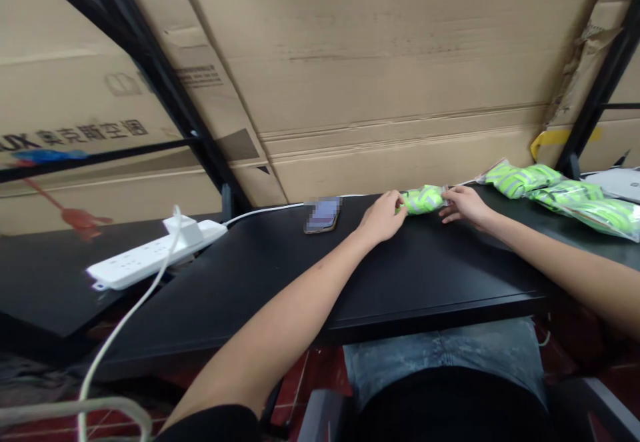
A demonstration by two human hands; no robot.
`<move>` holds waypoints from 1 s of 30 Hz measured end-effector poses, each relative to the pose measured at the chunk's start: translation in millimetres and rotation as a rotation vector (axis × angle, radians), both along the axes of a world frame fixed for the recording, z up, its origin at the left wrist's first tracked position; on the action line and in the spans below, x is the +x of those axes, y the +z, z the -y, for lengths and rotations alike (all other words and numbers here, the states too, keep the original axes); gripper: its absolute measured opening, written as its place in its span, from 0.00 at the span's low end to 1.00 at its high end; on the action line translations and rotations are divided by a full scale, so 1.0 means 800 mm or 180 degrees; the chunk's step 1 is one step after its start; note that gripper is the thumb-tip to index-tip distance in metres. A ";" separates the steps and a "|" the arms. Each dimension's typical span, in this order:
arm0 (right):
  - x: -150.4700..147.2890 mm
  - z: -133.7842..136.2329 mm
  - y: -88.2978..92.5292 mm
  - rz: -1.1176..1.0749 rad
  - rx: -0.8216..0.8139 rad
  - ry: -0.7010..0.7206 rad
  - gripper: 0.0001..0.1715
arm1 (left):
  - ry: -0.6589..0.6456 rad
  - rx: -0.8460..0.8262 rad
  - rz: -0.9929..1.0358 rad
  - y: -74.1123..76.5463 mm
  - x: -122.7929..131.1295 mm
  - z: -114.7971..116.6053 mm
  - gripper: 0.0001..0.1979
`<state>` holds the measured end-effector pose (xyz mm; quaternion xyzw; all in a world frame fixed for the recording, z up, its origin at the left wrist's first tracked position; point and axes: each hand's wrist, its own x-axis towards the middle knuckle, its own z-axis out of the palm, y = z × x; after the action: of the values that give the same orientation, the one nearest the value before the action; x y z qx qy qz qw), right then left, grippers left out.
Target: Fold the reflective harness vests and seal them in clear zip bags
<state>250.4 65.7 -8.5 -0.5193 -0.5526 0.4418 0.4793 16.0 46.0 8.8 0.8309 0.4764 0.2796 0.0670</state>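
Observation:
A small clear plastic packet of neon-green reflective fabric (424, 199) with silver stripes lies on the black desk (280, 275) near its back edge. My left hand (384, 218) is closed at the packet's left end, with thumb and fingers curled on it. At the other end, the thumb and index finger of my right hand (465, 206) pinch the edge of the plastic, while the remaining fingers hang loosely over the desk. Several similar green packets (565, 192) are heaped to the right of my right hand.
A phone (323, 215) lies left of my left hand. Further left is a white power strip (155, 252) with a plug and cable. Large cardboard sheets (400, 62) and a black metal frame (165, 89) rise behind the desk. A white object (617, 182) sits at far right.

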 end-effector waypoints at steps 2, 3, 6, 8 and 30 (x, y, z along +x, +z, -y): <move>-0.001 0.005 -0.004 0.0277 0.0490 0.0313 0.17 | -0.0240 -0.0190 0.0137 -0.006 0.016 0.012 0.13; -0.003 0.008 -0.006 0.0522 0.0799 0.0503 0.16 | -0.0295 -0.0209 0.0135 -0.009 0.022 0.016 0.17; -0.007 0.017 -0.006 0.1426 0.1614 0.1135 0.16 | -0.0059 -0.0110 -0.0025 -0.019 0.029 0.016 0.27; -0.007 0.022 -0.003 0.2068 0.2029 0.1356 0.16 | 0.0183 -0.0005 -0.0159 -0.024 0.023 0.006 0.28; -0.009 0.023 -0.002 0.3863 0.3277 0.1158 0.12 | -0.0560 0.1375 -0.1369 -0.013 0.023 0.009 0.07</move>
<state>243.4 47.3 -9.7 -0.2850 -0.9255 -0.1548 0.1958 34.4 38.6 -2.0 0.9040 0.3356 0.1853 -0.1894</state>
